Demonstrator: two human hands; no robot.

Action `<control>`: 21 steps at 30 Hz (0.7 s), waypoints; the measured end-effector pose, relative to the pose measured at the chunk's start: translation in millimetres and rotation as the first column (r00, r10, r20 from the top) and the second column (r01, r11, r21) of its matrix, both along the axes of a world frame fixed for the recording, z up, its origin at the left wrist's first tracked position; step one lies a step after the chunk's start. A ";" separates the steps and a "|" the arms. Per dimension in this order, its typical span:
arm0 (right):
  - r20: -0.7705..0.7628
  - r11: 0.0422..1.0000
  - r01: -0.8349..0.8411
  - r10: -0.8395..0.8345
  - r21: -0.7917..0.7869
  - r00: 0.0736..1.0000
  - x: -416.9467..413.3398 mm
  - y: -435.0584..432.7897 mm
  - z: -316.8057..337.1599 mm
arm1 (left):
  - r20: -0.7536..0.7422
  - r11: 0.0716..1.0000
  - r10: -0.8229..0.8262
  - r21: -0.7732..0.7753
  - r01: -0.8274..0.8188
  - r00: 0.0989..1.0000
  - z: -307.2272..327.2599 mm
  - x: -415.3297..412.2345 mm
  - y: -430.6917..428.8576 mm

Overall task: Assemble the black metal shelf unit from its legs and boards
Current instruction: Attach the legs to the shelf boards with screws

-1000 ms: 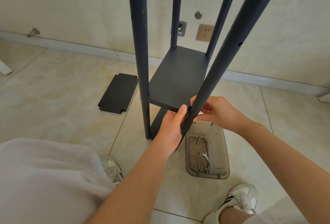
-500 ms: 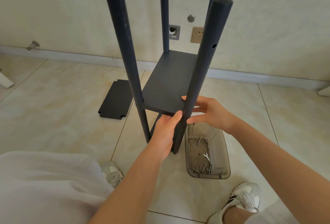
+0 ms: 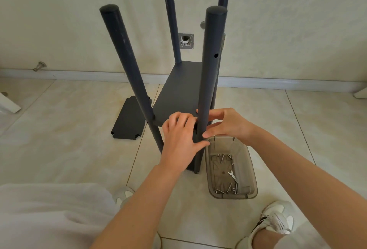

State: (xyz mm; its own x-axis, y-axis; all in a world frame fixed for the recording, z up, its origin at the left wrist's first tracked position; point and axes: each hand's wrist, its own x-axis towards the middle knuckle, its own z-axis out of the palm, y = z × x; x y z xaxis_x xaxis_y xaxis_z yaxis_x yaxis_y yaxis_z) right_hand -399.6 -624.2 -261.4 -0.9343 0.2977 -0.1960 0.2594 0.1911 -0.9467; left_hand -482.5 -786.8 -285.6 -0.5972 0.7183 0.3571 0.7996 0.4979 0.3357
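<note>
The black shelf unit stands on the tiled floor with one board (image 3: 178, 93) fixed at mid height between its legs. The near right leg (image 3: 210, 66) stands almost upright against the board's front right corner. My left hand (image 3: 178, 139) curls its fingers at that corner, thumb lying along the leg. From the right, my right hand (image 3: 228, 123) wraps finger and thumb round the same leg. The near left leg (image 3: 127, 60) and two far legs (image 3: 171, 20) rise around the board. What lies under my fingers at the joint is hidden.
A loose black board (image 3: 129, 119) with notched corners lies flat on the floor to the left. A clear plastic tray (image 3: 252, 181) holding several bolts and a small wrench (image 3: 232, 175) sits just right of the near leg. My shoes are at the bottom; the wall is behind.
The near right leg swung from leaning right to almost upright against the board's corner. My left hand shifted up over that corner; my right hand stayed on the leg.
</note>
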 end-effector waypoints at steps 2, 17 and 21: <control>0.002 1.000 0.001 -0.001 0.008 1.000 0.1 0.2 -0.3 | -0.004 0.999 -0.028 -0.019 0.028 1.000 3.7 -4.7 5.0; 0.060 0.965 -0.163 0.178 -0.205 0.982 9.8 21.4 -5.8 | 0.038 0.984 -0.179 0.012 0.179 0.983 -4.9 -23.6 3.1; 0.016 0.893 -0.177 0.201 -0.414 0.979 18.4 38.0 -23.4 | -0.014 0.981 -0.194 0.009 0.194 0.981 -8.2 -20.9 -0.9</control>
